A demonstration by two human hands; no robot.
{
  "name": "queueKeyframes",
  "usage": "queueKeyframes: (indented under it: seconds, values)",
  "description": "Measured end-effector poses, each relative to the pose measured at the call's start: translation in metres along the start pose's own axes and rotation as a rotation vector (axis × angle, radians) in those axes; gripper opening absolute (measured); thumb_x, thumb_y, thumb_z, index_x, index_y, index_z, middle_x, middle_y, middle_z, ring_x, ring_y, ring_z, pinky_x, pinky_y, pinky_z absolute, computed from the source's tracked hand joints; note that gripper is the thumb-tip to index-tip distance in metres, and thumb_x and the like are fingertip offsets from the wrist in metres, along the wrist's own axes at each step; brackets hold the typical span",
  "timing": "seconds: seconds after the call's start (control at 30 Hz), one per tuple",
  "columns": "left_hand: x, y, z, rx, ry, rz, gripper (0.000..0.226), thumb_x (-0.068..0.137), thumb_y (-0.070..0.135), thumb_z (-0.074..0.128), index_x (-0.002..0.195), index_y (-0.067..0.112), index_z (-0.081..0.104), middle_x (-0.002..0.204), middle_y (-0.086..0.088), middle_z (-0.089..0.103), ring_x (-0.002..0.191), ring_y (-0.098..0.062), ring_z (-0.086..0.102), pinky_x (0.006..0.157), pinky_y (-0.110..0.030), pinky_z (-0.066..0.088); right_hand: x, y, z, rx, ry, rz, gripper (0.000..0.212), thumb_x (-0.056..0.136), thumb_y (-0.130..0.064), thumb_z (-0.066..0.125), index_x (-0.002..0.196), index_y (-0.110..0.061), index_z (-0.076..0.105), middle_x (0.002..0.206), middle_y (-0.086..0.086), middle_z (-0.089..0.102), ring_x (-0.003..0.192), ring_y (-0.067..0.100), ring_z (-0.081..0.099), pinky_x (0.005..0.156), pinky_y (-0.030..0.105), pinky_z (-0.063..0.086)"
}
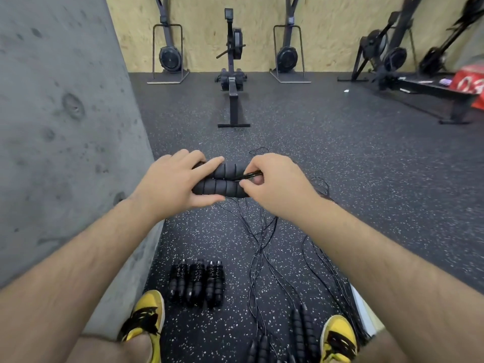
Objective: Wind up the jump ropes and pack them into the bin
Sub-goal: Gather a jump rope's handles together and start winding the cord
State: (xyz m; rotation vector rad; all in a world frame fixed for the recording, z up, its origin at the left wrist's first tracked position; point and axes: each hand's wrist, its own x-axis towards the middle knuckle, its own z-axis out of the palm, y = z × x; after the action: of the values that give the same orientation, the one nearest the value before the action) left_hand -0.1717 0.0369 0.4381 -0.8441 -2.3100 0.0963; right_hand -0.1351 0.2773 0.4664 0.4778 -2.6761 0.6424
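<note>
**Winding a jump rope held above the floor**

Our left hand (167,184) gripped two foam handles (222,180) side by side; our right hand (275,184) pinched the thin cord (247,176) at their end. Three wound ropes (196,282) lay on the floor (314,153), loose cords (262,247) beside them

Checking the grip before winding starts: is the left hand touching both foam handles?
Touching. The head view shows the left hand wrapped around the two foam handles, fingers over the upper one and thumb pressed under the lower one.
</note>
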Motion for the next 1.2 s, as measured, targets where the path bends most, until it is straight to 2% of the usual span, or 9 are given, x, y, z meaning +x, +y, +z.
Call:
queueKeyframes:
  seconds: [0.1, 0.23, 0.47, 0.63, 0.73, 0.8, 0.9, 1.0, 1.2]
  values:
    - [-0.003, -0.001, -0.002, -0.022, -0.004, -0.010, 0.077, 0.087, 0.077, 0.046, 0.136, 0.020, 0.062, 0.101, -0.004, 0.061, 0.079, -0.028, 0.056, 0.060, -0.039, 0.051, -0.003, 0.006, -0.002, -0.070, 0.013, -0.212, 0.016, 0.096, -0.029, 0.052, 0.097, -0.019, 0.064, 0.091, -0.003, 0.056, 0.089, 0.023, 0.055, 0.083, 0.038, 0.042]
    - [-0.006, 0.000, -0.007, -0.075, -0.018, -0.005, 0.075, 0.088, 0.078, 0.045, 0.133, 0.021, 0.062, 0.099, -0.001, 0.061, 0.079, -0.026, 0.056, 0.062, -0.040, 0.052, 0.003, 0.019, -0.009, -0.169, 0.013, -0.422, 0.020, 0.099, -0.023, 0.046, 0.106, -0.017, 0.064, 0.096, 0.000, 0.056, 0.090, 0.026, 0.056, 0.081, 0.044, 0.047]
    - [0.000, 0.005, -0.025, -0.323, -0.083, -0.042, 0.071, 0.086, 0.083, 0.043, 0.135, 0.033, 0.054, 0.102, 0.010, 0.059, 0.091, -0.019, 0.058, 0.076, -0.041, 0.054, 0.027, 0.033, -0.022, -0.219, 0.129, -0.568, 0.021, 0.100, -0.018, 0.045, 0.106, -0.013, 0.064, 0.098, 0.003, 0.055, 0.088, 0.024, 0.048, 0.078, 0.039, 0.045]
    - [0.006, 0.023, -0.041, -0.475, -0.041, -0.052, 0.063, 0.087, 0.076, 0.054, 0.134, 0.034, 0.055, 0.101, 0.015, 0.057, 0.094, -0.011, 0.055, 0.083, -0.034, 0.049, 0.030, 0.044, -0.021, -0.003, 0.091, -0.426, 0.022, 0.095, -0.006, 0.045, 0.106, -0.016, 0.061, 0.095, -0.007, 0.053, 0.090, 0.017, 0.050, 0.079, 0.037, 0.046]
    - [0.010, 0.034, -0.041, -0.538, 0.005, -0.123, 0.065, 0.085, 0.073, 0.060, 0.137, 0.032, 0.056, 0.101, 0.015, 0.057, 0.095, -0.011, 0.057, 0.086, -0.037, 0.049, 0.027, 0.036, -0.003, 0.310, -0.055, -0.173, 0.028, 0.087, 0.004, 0.054, 0.100, -0.020, 0.058, 0.088, -0.009, 0.063, 0.081, 0.008, 0.055, 0.074, 0.032, 0.049]
    - [0.013, 0.040, -0.038, -0.529, 0.026, -0.171, 0.064, 0.084, 0.071, 0.061, 0.136, 0.035, 0.055, 0.101, 0.015, 0.057, 0.097, -0.012, 0.057, 0.086, -0.039, 0.049, 0.022, 0.024, 0.015, 0.482, -0.188, 0.009, 0.021, 0.089, 0.001, 0.052, 0.100, -0.016, 0.057, 0.091, 0.001, 0.068, 0.079, 0.012, 0.058, 0.073, 0.031, 0.051]
    - [0.018, 0.037, -0.031, -0.395, 0.061, -0.235, 0.064, 0.083, 0.076, 0.055, 0.134, 0.037, 0.055, 0.102, 0.014, 0.058, 0.098, -0.014, 0.056, 0.081, -0.039, 0.051, 0.008, 0.006, 0.029, 0.551, -0.279, 0.152, 0.024, 0.103, -0.010, 0.039, 0.089, -0.006, 0.057, 0.072, 0.000, 0.062, 0.060, 0.009, 0.055, 0.058, 0.022, 0.045]
    - [0.023, 0.022, -0.022, -0.215, 0.073, -0.300, 0.070, 0.083, 0.082, 0.046, 0.133, 0.034, 0.057, 0.100, 0.010, 0.058, 0.094, -0.017, 0.056, 0.071, -0.035, 0.050, 0.004, -0.004, 0.033, 0.615, -0.314, 0.174, 0.029, 0.108, -0.028, 0.031, 0.094, -0.018, 0.054, 0.064, -0.004, 0.058, 0.044, 0.001, 0.050, 0.048, 0.017, 0.042]
    - [0.023, 0.000, 0.000, 0.011, 0.081, -0.284, 0.070, 0.084, 0.079, 0.044, 0.125, 0.026, 0.062, 0.092, 0.001, 0.058, 0.080, -0.026, 0.057, 0.059, -0.036, 0.050, 0.007, -0.011, 0.030, 0.642, -0.388, 0.259, 0.037, 0.108, -0.034, 0.031, 0.098, -0.017, 0.062, 0.049, -0.011, 0.051, 0.043, 0.004, 0.042, 0.057, 0.030, 0.040]
